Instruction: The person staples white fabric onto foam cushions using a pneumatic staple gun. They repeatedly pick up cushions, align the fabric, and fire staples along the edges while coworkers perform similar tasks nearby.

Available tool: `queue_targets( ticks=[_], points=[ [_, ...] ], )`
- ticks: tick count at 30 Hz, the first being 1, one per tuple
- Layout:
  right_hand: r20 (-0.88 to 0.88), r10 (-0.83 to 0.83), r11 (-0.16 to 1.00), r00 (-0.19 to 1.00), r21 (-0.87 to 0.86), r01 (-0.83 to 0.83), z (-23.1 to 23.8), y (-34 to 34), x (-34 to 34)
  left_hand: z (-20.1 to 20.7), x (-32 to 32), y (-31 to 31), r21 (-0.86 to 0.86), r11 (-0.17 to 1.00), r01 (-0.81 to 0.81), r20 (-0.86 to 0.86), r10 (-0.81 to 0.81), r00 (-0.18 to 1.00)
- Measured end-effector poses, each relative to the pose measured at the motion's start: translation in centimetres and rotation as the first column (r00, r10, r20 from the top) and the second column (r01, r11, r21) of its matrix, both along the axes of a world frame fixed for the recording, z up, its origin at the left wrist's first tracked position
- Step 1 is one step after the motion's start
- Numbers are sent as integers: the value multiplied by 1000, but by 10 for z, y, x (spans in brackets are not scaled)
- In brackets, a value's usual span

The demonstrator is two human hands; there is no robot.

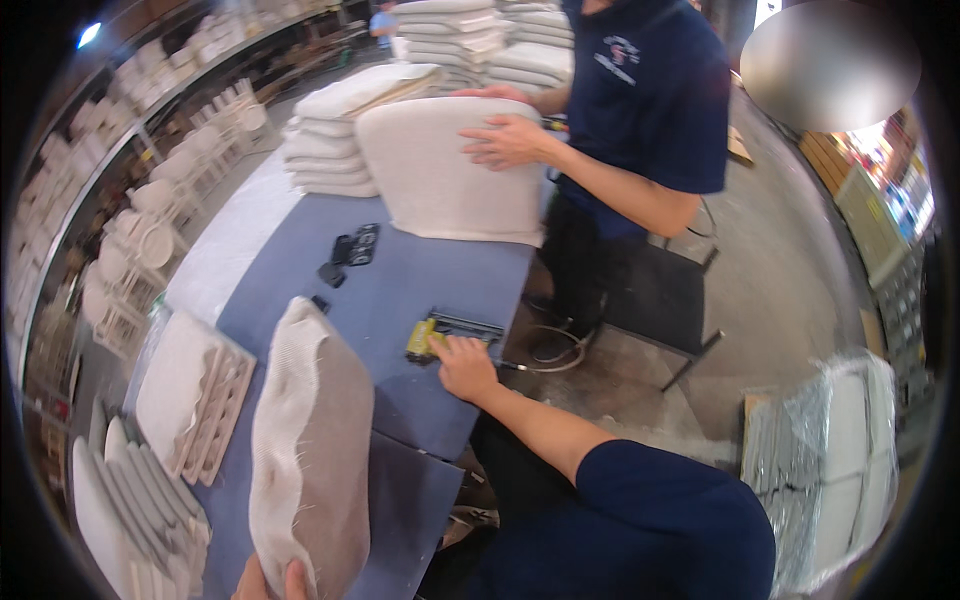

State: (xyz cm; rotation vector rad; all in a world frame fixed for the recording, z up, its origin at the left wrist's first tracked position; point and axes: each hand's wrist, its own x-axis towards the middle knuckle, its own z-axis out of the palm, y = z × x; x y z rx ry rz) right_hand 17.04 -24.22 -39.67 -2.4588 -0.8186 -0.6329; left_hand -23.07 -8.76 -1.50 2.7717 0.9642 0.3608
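Observation:
My left hand [270,580], at the lower edge, pinches the bottom end of an upholstered seat cushion [335,440]. The cushion stands on its edge, its rough fabric margin with loose threads facing me. On the blue-grey tabletop, my right hand [466,368] is closed over a yellow and black staple gun [423,341], its fingers at the yellow part. The gun lies on its side with a hose fitting behind my hand; part of its handle is hidden. Across the table, a co-worker's hands [505,140] steady a larger beige upholstered panel [440,180] upright.
Small black parts [350,250] lie on the table [400,400]. Cushion stacks [325,150] stand at the far end, more cushions [140,490] at left. A black chair [660,300] stands beyond the table's right edge, near an air hose [560,350]. Plastic-wrapped panels [825,460] are at right.

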Motion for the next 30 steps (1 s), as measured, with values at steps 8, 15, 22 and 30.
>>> queue_targets(
  ticks=[8,15,22,30],
  points=[
    [-30,23,1000,999,-15,-23,-3,-9,1,-1,2,6,-12,997,-75,-44,75,996],
    [15,52,998,999,22,-53,-3,-5,-2,0,-5,18,49,996,-79,-98,83,992],
    [15,48,998,999,31,-48,0,-8,0,1,-1,14,16,1000,-20,-18,20,1000],
    [-2,33,999,999,22,-33,0,-4,-2,5,-2,13,-24,1000,-3,32,4,999]
  ],
)
